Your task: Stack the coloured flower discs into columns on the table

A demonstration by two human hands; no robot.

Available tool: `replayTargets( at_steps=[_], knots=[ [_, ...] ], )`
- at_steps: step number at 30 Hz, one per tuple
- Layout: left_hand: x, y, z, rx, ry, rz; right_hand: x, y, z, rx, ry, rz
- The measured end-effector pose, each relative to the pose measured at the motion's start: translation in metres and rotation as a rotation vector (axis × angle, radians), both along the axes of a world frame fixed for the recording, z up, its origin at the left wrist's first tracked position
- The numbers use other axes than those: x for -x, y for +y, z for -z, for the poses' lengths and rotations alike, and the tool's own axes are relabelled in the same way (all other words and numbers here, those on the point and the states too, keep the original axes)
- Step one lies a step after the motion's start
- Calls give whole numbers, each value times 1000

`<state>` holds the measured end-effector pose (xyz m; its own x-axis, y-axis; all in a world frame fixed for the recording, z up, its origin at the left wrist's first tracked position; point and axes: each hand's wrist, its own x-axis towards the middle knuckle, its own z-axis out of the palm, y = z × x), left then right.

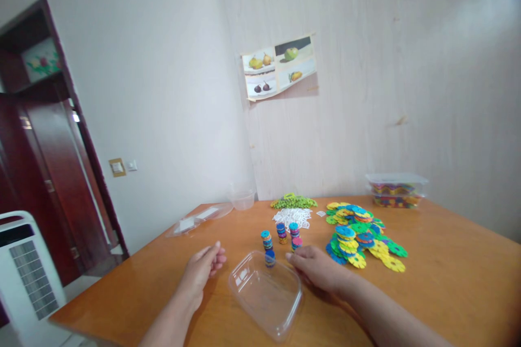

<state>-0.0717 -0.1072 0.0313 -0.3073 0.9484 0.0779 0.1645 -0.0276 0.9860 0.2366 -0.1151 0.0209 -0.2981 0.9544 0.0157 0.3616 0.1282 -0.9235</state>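
A clear plastic box (266, 298) without a lid sits tilted on the table between my hands. My left hand (201, 268) hovers to its left, loosely curled, thumb uppermost and nothing visible in it. Close to the box's right rim is my right hand (319, 267), fingers bent, with no held object showing; whether it touches the rim I cannot tell. Beyond the box stand several small stacks of coloured discs: a blue-topped stack (266, 239), a dark blue stack (281, 232), a light-blue-topped stack (293, 229), a pink-topped stack (297, 243) and a blue stack (269, 258) by the rim.
Notched flower discs (362, 236) lie heaped at the right. White pieces (291, 218) and green pieces (293, 201) form piles at the back. A filled clear container (396, 191) stands back right; a clear tub (242, 198) and flat clear lids (199, 218) are back left.
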Motion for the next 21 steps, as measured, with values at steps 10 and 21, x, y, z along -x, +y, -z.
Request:
replayTargets(
  at_steps=[10, 21],
  knots=[
    [-30, 79, -7, -136, -355, -266, -1, 4, 6, 1, -19, -42],
    [-37, 85, 24, -213, -19, -35, -2, 3, 8, -32, -86, -14]
  ],
)
